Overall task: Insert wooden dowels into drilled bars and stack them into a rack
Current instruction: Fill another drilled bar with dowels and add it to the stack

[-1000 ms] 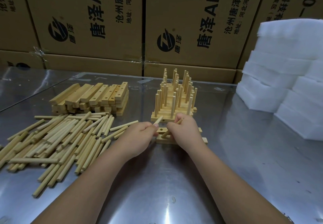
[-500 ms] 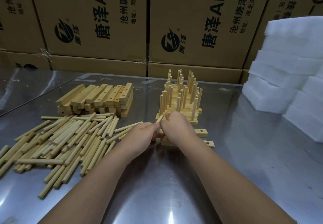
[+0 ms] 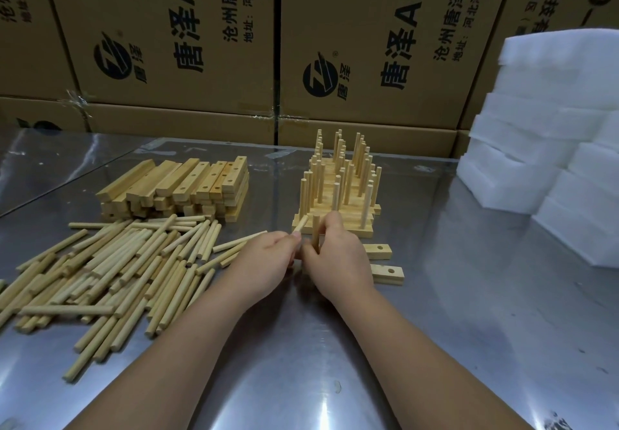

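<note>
My right hand (image 3: 338, 258) grips an upright dowel (image 3: 315, 230) over the left end of a drilled bar (image 3: 380, 251). A second drilled bar (image 3: 388, 274) lies just in front of it. Both bars are mostly hidden under my hands. My left hand (image 3: 264, 262) pinches another dowel (image 3: 300, 224), its tip slanting up to the right. Right behind my hands stands the rack (image 3: 338, 195) of stacked bars with several upright dowels.
Loose dowels (image 3: 117, 265) lie heaped on the steel table (image 3: 469, 329) at the left. A pile of drilled bars (image 3: 181, 188) sits behind them. White foam blocks (image 3: 549, 148) stand at the right, cardboard boxes (image 3: 201, 44) along the back.
The dowel in my right hand went from slanted and low to upright over the bar's left end. My left hand stayed beside it with its dowel.
</note>
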